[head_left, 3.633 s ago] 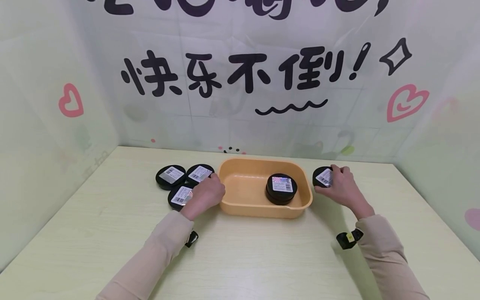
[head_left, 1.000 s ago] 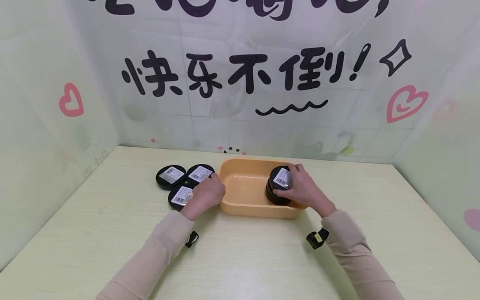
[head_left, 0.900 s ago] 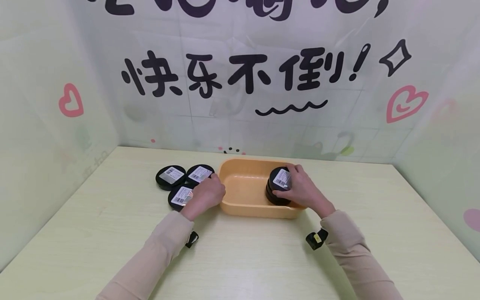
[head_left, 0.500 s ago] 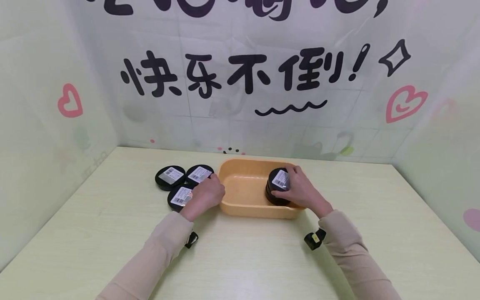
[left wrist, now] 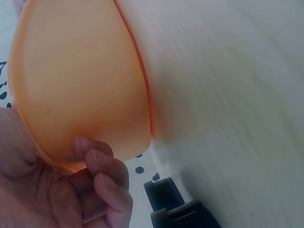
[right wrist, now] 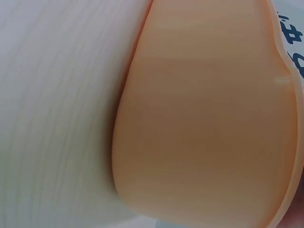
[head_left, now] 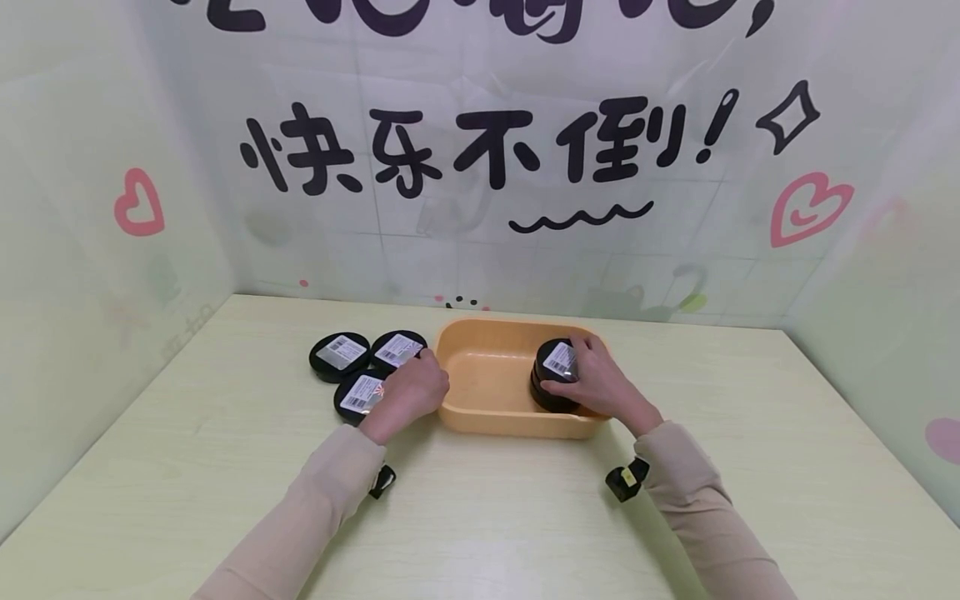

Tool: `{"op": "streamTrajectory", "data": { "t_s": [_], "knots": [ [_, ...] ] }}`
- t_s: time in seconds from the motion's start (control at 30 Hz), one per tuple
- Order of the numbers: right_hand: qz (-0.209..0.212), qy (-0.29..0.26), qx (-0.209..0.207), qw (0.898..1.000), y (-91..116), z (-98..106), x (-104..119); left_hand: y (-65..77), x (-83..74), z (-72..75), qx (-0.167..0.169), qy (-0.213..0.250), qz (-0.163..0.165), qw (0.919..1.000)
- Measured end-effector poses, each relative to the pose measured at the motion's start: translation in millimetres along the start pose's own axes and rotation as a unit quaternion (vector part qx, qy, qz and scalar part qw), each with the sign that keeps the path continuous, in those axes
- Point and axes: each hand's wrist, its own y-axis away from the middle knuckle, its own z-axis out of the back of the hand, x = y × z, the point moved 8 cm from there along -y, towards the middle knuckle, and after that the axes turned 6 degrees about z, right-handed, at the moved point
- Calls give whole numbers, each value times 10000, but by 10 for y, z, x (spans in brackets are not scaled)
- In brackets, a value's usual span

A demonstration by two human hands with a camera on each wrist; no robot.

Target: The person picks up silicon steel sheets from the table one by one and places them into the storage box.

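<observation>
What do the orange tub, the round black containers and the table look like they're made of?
Orange tub: probably plastic, with smooth, softly glossy walls and a rounded rim.
Round black containers: perhaps plastic, though coated metal is possible; dark, with shiny printed labels.
Table: wood or wood-look laminate; pale, with faint grain lines and a soft sheen.

The left grip (head_left: 411,388) covers the right side of the front black container (head_left: 358,393) beside it, and in the left wrist view the same grip is cut off at the bottom edge. Under the right grip (head_left: 596,379), the right side of the stacked containers (head_left: 557,367) is hidden. Print on the labels (head_left: 341,352) near the left grip is too small to read. Behind both grips, the sleeves (head_left: 708,508) leave the frame; far beyond them, the topmost lettering (head_left: 236,19) is cropped. In the right wrist view, the orange tub (right wrist: 204,118) beside the right grip runs off the top edge.
</observation>
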Motion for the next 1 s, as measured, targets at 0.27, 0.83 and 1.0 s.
{"op": "streamTrajectory", "data": {
  "t_s": [0.27,0.83,1.0],
  "knots": [
    [47,-19,58,10000,14,-6,3,-7,4,-7,28,30,10,10000],
    [85,-210,2,9997,78,26,2,-5,11,-18,78,59,57,9999],
    [103,-132,-287,9994,143,135,4,-3,9,-15,50,36,35,10000]
  ]
}}
